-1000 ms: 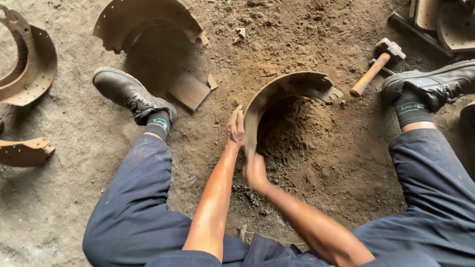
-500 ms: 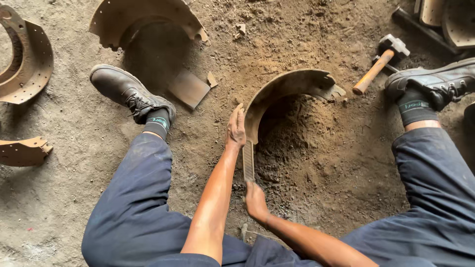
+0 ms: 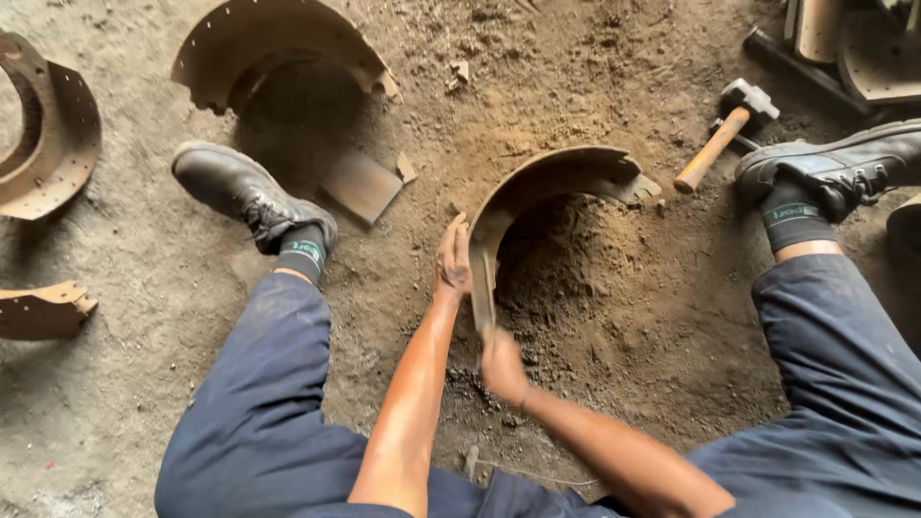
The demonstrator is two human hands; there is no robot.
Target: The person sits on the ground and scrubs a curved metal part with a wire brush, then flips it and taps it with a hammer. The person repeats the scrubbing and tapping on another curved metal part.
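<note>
Person's sitting on the dirt floor (image 3: pixel 125 403) with legs spread, dark blue trousers and black boots. Dead centre of the view there's a curved rusty metal piece (image 3: pixel 552 177) — looks like a brake shoe — standing on its edge in a patch of loose brown dirt (image 3: pixel 595 297).

The left hand (image 3: pixel 453 261) sits flat against the outside of that curve at its lower left end, fingers stretched out and pointing toward 12 o'clock, palm pressed to the metal, so open rather than gripping. The right hand (image 3: pixel 501 363) is just below it, toward 6 o'clock, closed around the bottom end of a flat narrow blade-like tool (image 3: pixel 483 288) that runs up against the near end of the curved piece. Can't tell exactly what sort of tool it is.

Off at 2 o'clock from the curved piece lies a hammer (image 3: pixel 721 136) with a wooden handle, close to the right boot (image 3: pixel 844 163). The left boot (image 3: pixel 245 197) is out at 9 o'clock. Another curved shoe (image 3: pixel 278 48) stands at 11 o'clock with a flat metal plate (image 3: pixel 360 187) lying below it — and two more rusty pieces, a rounded one (image 3: pixel 53 134) and a small one (image 3: pixel 43 309), are at the far left edge.
</note>
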